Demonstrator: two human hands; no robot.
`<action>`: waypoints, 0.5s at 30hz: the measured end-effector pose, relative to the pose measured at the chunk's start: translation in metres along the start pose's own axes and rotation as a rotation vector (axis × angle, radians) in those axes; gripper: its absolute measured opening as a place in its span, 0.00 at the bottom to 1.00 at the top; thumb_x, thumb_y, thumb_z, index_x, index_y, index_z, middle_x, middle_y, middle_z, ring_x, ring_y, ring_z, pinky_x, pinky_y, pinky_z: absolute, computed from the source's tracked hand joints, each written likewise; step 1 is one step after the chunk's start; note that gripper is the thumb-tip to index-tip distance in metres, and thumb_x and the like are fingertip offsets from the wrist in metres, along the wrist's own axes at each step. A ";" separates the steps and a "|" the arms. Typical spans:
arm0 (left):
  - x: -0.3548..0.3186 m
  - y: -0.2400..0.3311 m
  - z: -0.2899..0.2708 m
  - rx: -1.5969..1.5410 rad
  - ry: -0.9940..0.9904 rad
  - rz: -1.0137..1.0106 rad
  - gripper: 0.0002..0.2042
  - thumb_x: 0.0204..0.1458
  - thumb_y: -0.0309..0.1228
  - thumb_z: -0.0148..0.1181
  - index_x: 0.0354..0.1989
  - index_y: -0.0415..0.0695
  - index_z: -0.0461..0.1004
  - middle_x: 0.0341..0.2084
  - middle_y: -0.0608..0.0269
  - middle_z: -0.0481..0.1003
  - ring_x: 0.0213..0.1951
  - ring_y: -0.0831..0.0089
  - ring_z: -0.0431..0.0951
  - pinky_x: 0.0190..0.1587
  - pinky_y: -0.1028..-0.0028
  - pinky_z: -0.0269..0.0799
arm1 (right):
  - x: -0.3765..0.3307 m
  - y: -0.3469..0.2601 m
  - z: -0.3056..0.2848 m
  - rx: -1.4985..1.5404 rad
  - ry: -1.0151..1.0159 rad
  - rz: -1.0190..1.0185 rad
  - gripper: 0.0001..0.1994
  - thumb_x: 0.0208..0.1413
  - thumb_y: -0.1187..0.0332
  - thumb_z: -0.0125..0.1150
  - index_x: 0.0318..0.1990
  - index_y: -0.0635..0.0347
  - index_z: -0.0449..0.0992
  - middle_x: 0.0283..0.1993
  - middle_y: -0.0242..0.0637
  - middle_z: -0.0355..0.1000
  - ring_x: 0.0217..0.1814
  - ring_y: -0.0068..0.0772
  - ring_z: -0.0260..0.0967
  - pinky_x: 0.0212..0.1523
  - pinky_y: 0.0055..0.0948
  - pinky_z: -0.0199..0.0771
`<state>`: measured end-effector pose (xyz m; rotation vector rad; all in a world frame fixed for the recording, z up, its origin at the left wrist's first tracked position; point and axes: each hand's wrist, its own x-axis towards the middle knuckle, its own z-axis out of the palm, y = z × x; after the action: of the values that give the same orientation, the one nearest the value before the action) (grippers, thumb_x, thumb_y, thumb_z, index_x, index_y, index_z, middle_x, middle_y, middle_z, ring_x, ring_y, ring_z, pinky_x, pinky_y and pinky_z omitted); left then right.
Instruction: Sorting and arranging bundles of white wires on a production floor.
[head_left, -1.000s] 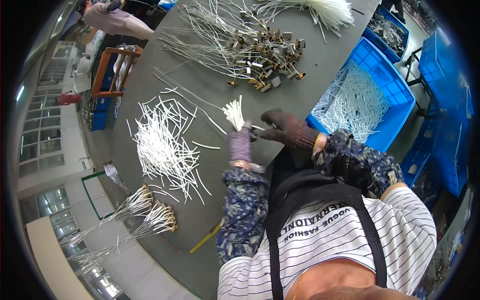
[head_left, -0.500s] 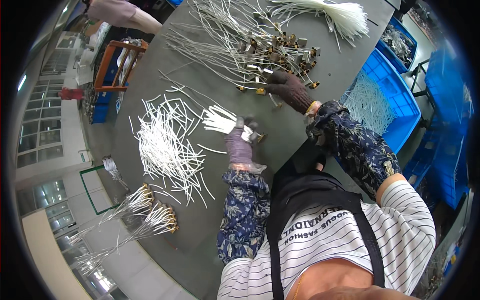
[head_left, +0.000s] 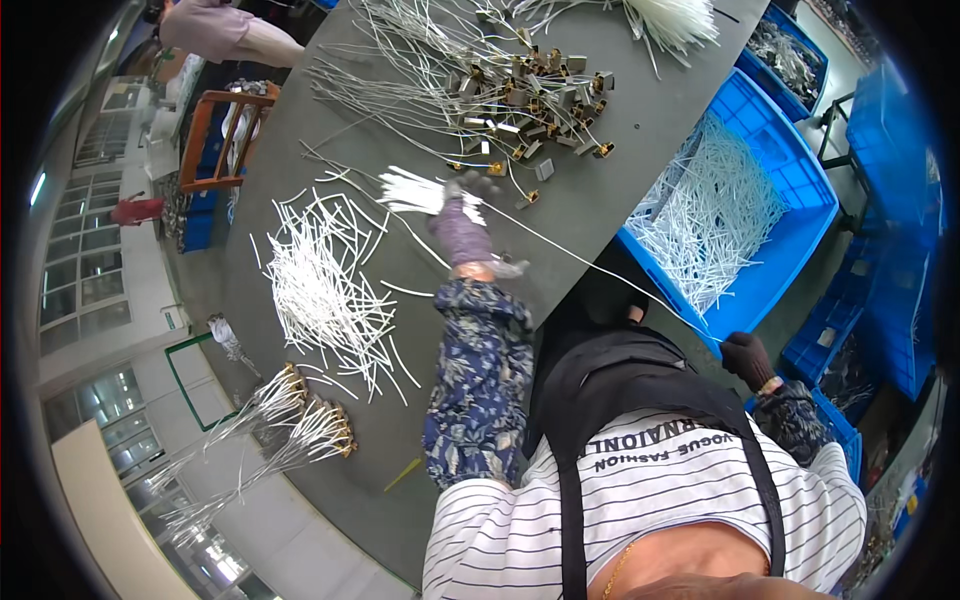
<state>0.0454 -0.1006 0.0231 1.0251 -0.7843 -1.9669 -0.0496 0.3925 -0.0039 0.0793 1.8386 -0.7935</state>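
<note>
My left hand (head_left: 463, 225), in a purple-grey glove, is closed around a bundle of short white tubes (head_left: 408, 191) above the middle of the table. From it a long thin white wire (head_left: 590, 262) runs taut to the lower right. At its other end, low beyond the table's right edge, my dark-gloved right hand (head_left: 746, 360) is closed on the wire. A heap of loose white tubes (head_left: 325, 295) lies left of my left hand. Farther back lie several small metal connectors (head_left: 540, 95) on long pale wires.
Beside the table (head_left: 360, 440) on the right stands a blue bin (head_left: 805, 235) of pale strands. Two bunches of tubed wires with brass-coloured ends (head_left: 335, 425) lie at the left edge. A bundle of translucent strands (head_left: 675, 22) lies far back. A person (head_left: 225, 35) stands far left.
My right hand has left the connectors and swung down to the right, drawing the wire out straight. My left hand, still gripping the tubes, has shifted slightly away from me.
</note>
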 end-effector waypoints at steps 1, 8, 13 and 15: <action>0.008 0.015 -0.001 0.029 0.022 0.096 0.13 0.57 0.34 0.55 0.37 0.34 0.71 0.32 0.53 0.77 0.29 0.63 0.79 0.33 0.66 0.81 | -0.003 0.006 -0.005 -0.034 0.058 -0.018 0.11 0.52 0.63 0.56 0.25 0.60 0.74 0.19 0.33 0.70 0.19 0.22 0.64 0.19 0.25 0.61; 0.020 0.088 0.011 0.064 0.031 0.150 0.12 0.57 0.37 0.55 0.39 0.41 0.67 0.34 0.50 0.76 0.34 0.58 0.79 0.40 0.55 0.80 | 0.006 0.000 -0.001 -0.043 0.121 -0.103 0.10 0.53 0.62 0.55 0.28 0.59 0.74 0.19 0.32 0.69 0.17 0.22 0.62 0.16 0.24 0.58; 0.018 0.104 0.000 0.002 0.039 0.195 0.11 0.57 0.36 0.54 0.39 0.41 0.68 0.34 0.51 0.76 0.34 0.57 0.79 0.40 0.54 0.80 | -0.001 -0.007 -0.001 0.033 0.084 -0.098 0.11 0.51 0.62 0.56 0.26 0.60 0.74 0.19 0.32 0.69 0.19 0.22 0.62 0.20 0.24 0.60; 0.018 0.107 -0.006 -0.047 0.064 0.150 0.11 0.57 0.36 0.55 0.38 0.40 0.68 0.33 0.51 0.76 0.35 0.57 0.79 0.41 0.54 0.80 | -0.004 -0.006 0.001 0.029 0.077 -0.082 0.11 0.51 0.62 0.56 0.27 0.60 0.74 0.19 0.32 0.68 0.18 0.22 0.62 0.19 0.23 0.59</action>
<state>0.0804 -0.1716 0.0972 0.9683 -0.7543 -1.8088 -0.0496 0.3887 0.0020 0.0541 1.9129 -0.8847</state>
